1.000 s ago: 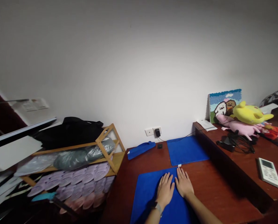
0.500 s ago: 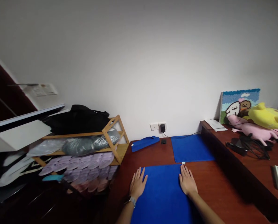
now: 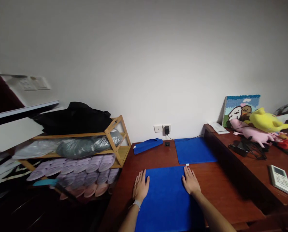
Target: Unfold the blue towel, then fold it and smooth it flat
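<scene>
Your left hand [image 3: 140, 187] lies flat along the left edge of the bright-blue rectangular cloth [image 3: 165, 196], and your right hand [image 3: 191, 182] lies flat at its far right corner; both are outstretched and grip nothing. That cloth is spread on the reddish-brown wooden tabletop [image 3: 221, 187]. Beyond it lie a second flat blue cloth [image 3: 194, 150] and, leftward, a narrow folded blue cloth [image 3: 147, 146].

Bare desk [image 3: 218, 187] right of the right hand [image 3: 191, 183], as far as the raised side desk [image 3: 257, 170]. Between that hand and the left hand [image 3: 141, 187], open passage over the flat blue cloth [image 3: 168, 196]; wall [image 3: 144, 80] bars the far side.
</scene>
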### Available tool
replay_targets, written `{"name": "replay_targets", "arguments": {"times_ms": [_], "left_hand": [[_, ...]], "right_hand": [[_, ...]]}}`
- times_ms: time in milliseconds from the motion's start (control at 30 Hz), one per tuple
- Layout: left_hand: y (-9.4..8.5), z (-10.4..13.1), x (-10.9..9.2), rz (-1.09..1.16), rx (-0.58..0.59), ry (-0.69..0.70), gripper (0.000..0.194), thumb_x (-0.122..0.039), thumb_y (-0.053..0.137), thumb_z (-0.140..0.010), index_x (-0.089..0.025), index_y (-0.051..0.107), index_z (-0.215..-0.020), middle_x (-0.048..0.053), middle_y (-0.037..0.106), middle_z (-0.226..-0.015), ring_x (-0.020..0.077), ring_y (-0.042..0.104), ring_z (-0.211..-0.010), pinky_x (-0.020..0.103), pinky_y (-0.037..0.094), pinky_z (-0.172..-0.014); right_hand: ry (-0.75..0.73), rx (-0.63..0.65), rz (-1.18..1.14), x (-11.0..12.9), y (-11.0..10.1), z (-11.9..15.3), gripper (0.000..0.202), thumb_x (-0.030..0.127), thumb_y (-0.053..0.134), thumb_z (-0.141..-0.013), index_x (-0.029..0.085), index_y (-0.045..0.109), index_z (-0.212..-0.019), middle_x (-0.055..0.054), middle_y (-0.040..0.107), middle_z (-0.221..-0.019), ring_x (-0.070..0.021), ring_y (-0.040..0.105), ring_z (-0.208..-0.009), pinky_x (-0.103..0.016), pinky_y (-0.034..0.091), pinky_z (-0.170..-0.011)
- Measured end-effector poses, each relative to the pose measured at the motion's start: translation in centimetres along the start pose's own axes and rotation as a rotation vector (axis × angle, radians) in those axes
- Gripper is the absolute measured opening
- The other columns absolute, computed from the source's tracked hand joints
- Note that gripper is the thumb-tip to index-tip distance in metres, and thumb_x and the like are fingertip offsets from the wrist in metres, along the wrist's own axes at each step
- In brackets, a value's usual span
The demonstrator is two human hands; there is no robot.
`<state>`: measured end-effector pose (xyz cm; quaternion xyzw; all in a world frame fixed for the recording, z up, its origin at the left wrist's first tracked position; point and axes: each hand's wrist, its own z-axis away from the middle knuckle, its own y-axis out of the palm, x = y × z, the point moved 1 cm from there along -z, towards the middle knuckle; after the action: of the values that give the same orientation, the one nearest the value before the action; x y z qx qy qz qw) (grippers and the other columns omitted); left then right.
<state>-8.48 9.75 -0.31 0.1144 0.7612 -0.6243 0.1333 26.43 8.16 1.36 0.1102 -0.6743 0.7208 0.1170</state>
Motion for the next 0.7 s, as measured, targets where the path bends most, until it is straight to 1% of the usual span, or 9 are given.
{"name": "replay_targets", "arguments": {"times_ms": [100, 200, 267, 333, 400, 500, 600, 667, 700], "left_hand": [[-0.3, -0.7, 0.6, 0.022, 0.039, -0.019, 0.061, -0.049, 0.025, -0.104, -0.018, 0.043, -0.154, 0.007, 0.042, -0.161, 0.0216, 0.033, -0.152, 0.042, 0.028, -0.125], [-0.8, -1.4, 1.1, 0.021, 0.063, -0.049, 0.053, -0.038, 0.026, -0.103, -0.023, 0.054, -0.145, 0.002, 0.053, -0.154, 0.0178, 0.043, -0.146, 0.038, 0.036, -0.121], [-1.1, -1.5, 1.0, -0.001, 0.06, -0.076, 0.051, -0.035, 0.031, -0.101, -0.021, 0.059, -0.141, 0.004, 0.057, -0.15, 0.0187, 0.047, -0.144, 0.036, 0.038, -0.119], [-1.3, -1.2, -0.1, -0.036, 0.037, -0.11, 0.052, -0.033, 0.037, -0.098, -0.013, 0.059, -0.14, 0.011, 0.054, -0.152, 0.0239, 0.045, -0.145, 0.04, 0.036, -0.121], [-1.1, -0.6, -2.3, -0.076, -0.006, -0.098, 0.056, -0.032, 0.038, -0.097, -0.008, 0.055, -0.144, 0.016, 0.045, -0.158, 0.0281, 0.036, -0.15, 0.046, 0.029, -0.125], [0.1, 0.3, -8.0, -0.11, -0.016, 0.099, 0.056, -0.033, 0.032, -0.1, -0.013, 0.051, -0.149, 0.01, 0.036, -0.164, 0.0264, 0.028, -0.154, 0.048, 0.022, -0.128], [2.6, 1.1, -14.5, -0.09, 0.084, 0.309, 0.056, -0.041, 0.027, -0.102, -0.024, 0.048, -0.152, 0.004, 0.036, -0.164, 0.025, 0.029, -0.154, 0.05, 0.023, -0.128], [4.3, 1.6, -17.9, -0.07, 0.159, 0.336, 0.057, -0.045, 0.023, -0.104, -0.03, 0.044, -0.154, 0.001, 0.033, -0.165, 0.0252, 0.026, -0.154, 0.052, 0.023, -0.128], [5.0, 1.8, -19.0, -0.058, 0.186, 0.335, 0.057, -0.046, 0.02, -0.104, -0.032, 0.041, -0.155, 0.0, 0.032, -0.166, 0.0249, 0.025, -0.155, 0.052, 0.022, -0.128]], "right_hand": [[-0.001, -0.002, -0.026, -0.1, 0.2, -0.1, 0.072, 0.049, 0.013, -0.102, 0.01, 0.012, -0.162, -0.003, 0.008, -0.169, -0.0164, 0.005, -0.158, -0.036, 0.002, -0.13], [-0.003, -0.001, -0.042, -0.2, 0.4, -0.3, 0.074, 0.052, 0.013, -0.102, 0.01, 0.011, -0.162, -0.003, 0.006, -0.169, -0.0166, 0.005, -0.158, -0.036, 0.002, -0.13], [-0.002, -0.003, -0.05, -0.2, 0.3, -0.3, 0.074, 0.053, 0.013, -0.101, 0.01, 0.01, -0.162, -0.002, 0.005, -0.169, -0.0166, 0.004, -0.158, -0.036, 0.002, -0.13], [-0.004, -0.001, -0.066, -0.1, 0.1, -0.3, 0.075, 0.054, 0.012, -0.101, 0.01, 0.01, -0.162, -0.002, 0.005, -0.169, -0.0168, 0.003, -0.158, -0.036, 0.002, -0.13], [-0.006, 0.002, -0.084, 0.1, -0.2, -0.2, 0.075, 0.054, 0.012, -0.101, 0.009, 0.011, -0.162, -0.003, 0.005, -0.169, -0.0172, 0.003, -0.158, -0.036, 0.002, -0.13], [-0.007, -0.005, -0.105, 0.3, -0.5, -0.2, 0.075, 0.052, 0.012, -0.101, 0.008, 0.013, -0.162, -0.004, 0.006, -0.169, -0.0185, 0.004, -0.158, -0.037, 0.003, -0.13], [-0.013, -0.015, -0.12, 0.3, -0.5, -0.3, 0.074, 0.049, 0.015, -0.101, 0.007, 0.016, -0.161, -0.005, 0.009, -0.169, -0.0202, 0.007, -0.158, -0.038, 0.004, -0.131], [-0.024, -0.009, -0.108, 0.2, -0.3, -0.4, 0.072, 0.045, 0.017, -0.1, 0.007, 0.02, -0.161, -0.005, 0.011, -0.168, -0.0207, 0.009, -0.157, -0.038, 0.006, -0.131], [-0.029, -0.003, -0.093, 0.1, -0.3, -0.4, 0.071, 0.043, 0.018, -0.099, 0.008, 0.021, -0.161, -0.005, 0.012, -0.168, -0.0207, 0.01, -0.157, -0.038, 0.006, -0.131]]}}
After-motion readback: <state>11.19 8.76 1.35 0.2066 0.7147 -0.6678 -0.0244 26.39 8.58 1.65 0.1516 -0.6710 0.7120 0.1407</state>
